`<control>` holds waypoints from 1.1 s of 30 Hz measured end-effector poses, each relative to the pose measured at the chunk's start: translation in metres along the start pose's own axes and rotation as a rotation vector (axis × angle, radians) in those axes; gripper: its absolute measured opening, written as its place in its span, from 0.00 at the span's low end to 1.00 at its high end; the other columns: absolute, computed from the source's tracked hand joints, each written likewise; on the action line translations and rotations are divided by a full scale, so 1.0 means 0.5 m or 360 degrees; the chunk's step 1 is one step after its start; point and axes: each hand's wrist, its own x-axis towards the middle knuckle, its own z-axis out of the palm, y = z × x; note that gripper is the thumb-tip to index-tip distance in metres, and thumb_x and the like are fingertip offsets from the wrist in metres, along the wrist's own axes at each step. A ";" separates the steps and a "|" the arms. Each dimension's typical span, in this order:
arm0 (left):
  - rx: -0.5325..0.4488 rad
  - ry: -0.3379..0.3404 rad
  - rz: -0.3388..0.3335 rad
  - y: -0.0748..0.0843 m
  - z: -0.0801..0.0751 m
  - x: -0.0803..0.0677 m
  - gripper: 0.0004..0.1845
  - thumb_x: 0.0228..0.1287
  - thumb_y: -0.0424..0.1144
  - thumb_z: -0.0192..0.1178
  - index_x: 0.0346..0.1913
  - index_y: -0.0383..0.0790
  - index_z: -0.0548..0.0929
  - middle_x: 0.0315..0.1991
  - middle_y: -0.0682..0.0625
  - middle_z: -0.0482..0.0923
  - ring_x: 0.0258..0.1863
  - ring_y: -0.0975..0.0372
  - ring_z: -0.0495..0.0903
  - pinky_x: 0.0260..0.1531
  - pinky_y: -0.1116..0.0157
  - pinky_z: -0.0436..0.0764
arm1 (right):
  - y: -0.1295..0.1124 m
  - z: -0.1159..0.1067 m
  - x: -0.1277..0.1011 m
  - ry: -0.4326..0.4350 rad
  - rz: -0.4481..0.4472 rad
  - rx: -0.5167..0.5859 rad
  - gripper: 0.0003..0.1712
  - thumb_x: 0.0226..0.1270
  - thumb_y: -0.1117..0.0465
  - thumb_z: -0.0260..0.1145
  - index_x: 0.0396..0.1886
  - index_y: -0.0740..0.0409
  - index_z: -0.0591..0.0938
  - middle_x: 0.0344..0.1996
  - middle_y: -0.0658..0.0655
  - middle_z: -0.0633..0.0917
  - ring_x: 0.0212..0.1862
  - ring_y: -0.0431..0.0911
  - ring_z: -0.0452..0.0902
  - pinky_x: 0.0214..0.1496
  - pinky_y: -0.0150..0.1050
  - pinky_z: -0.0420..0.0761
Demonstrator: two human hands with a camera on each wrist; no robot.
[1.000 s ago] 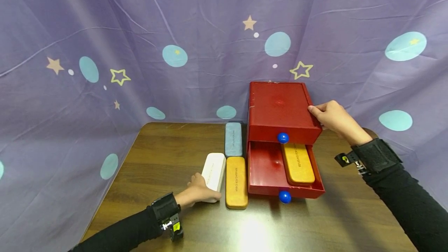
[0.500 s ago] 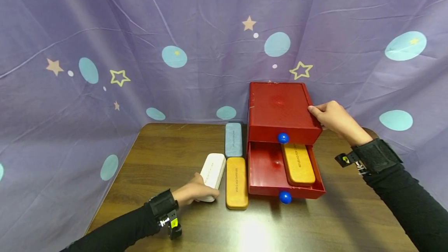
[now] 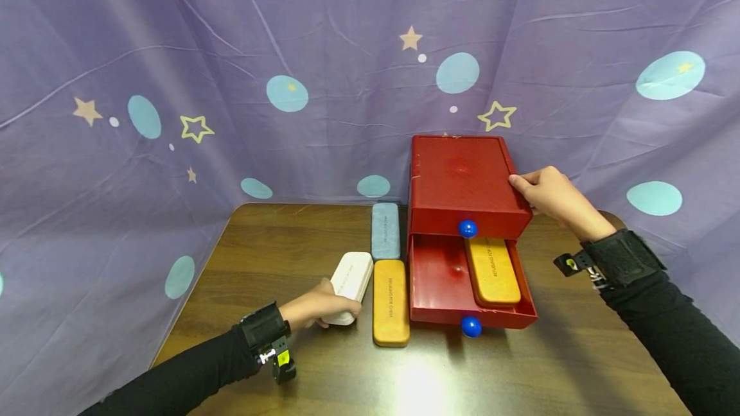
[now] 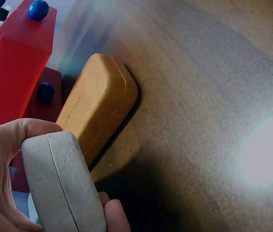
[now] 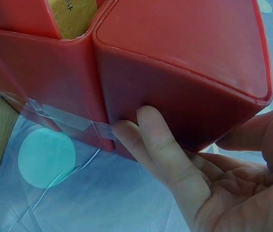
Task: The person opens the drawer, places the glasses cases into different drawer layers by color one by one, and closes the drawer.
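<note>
My left hand (image 3: 325, 303) grips the near end of a white glasses case (image 3: 352, 277), thumb on one side and fingers on the other. In the left wrist view the white case (image 4: 59, 179) appears end-on, above a dark shadow. Just right of it lies a yellow glasses case (image 3: 390, 303), with a blue glasses case (image 3: 385, 231) behind that one. My right hand (image 3: 555, 198) holds the right edge of a red drawer box (image 3: 459, 172); its thumb is on the top, and fingers (image 5: 158, 133) press against the side.
The box's lower drawer (image 3: 436, 278) is pulled out, with another yellow glasses case (image 3: 493, 271) along its right side. Blue knobs (image 3: 471, 326) stick out at the front of both drawers. A purple patterned cloth (image 3: 347, 37) hangs behind the wooden table (image 3: 272, 242).
My left hand has moved slightly up in the head view, along with the near end of the white glasses case, which looks shorter now. The right hand and the drawer box have not moved.
</note>
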 end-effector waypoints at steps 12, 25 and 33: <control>0.0004 -0.0022 0.0015 0.010 -0.013 0.005 0.22 0.41 0.47 0.71 0.35 0.38 0.75 0.32 0.46 0.76 0.26 0.60 0.75 0.16 0.66 0.75 | -0.001 -0.001 0.000 -0.0006 0.0006 -0.0011 0.31 0.84 0.51 0.47 0.55 0.78 0.80 0.26 0.52 0.85 0.29 0.36 0.79 0.32 0.32 0.85; -0.0155 -0.0220 0.0048 0.043 -0.070 0.019 0.13 0.48 0.47 0.64 0.33 0.41 0.80 0.28 0.51 0.78 0.28 0.62 0.76 0.19 0.68 0.76 | 0.003 0.000 0.002 -0.0011 0.0017 -0.0026 0.30 0.84 0.51 0.47 0.54 0.76 0.81 0.25 0.51 0.84 0.29 0.37 0.78 0.32 0.31 0.84; -0.0239 -0.0284 0.0131 0.101 -0.112 -0.005 0.20 0.58 0.50 0.61 0.45 0.38 0.81 0.39 0.50 0.80 0.38 0.60 0.77 0.31 0.63 0.80 | 0.004 0.001 0.000 -0.0009 0.0001 0.0001 0.30 0.83 0.50 0.48 0.53 0.76 0.81 0.26 0.52 0.85 0.29 0.38 0.80 0.33 0.32 0.85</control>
